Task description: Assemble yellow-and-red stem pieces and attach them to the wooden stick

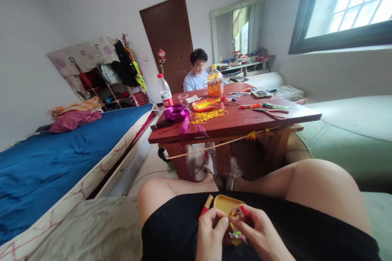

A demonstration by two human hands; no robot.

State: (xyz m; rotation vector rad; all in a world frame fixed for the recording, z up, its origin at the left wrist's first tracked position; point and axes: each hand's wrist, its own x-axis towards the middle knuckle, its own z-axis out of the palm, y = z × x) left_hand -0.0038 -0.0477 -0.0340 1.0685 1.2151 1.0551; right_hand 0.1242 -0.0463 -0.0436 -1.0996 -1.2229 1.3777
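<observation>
Beneath my hands: a yellow tray (228,201) is sitting on my lap, holding small green, pink and whitish pieces (236,235); my fingers are partly covering it.
Left hand (211,230): I am pressing thumb and fingertips together, closed; whatever is between them, I cannot tell.
Right hand (259,228): I am curling my fingers round a small red object (241,211), with my thumb reaching toward my left fingertips.
Yellow bit (233,213): it is showing between my two hands, over the tray.
Red-and-tan stick (206,206): it is lying just beyond my left hand, beside the tray.
Orange tray (196,109): well beyond my hands, it is resting on the red table (239,120) and holding yellow pieces; more yellow sticks (208,117) are lying loose in front of it.
Jug (215,84): it is standing behind that tray, holding orange liquid.
Bottle (165,91): it is standing farther left, red-capped, near a clear cup (183,98).
Purple strands (177,113): beyond my left hand, they are hanging over the table edge.
</observation>
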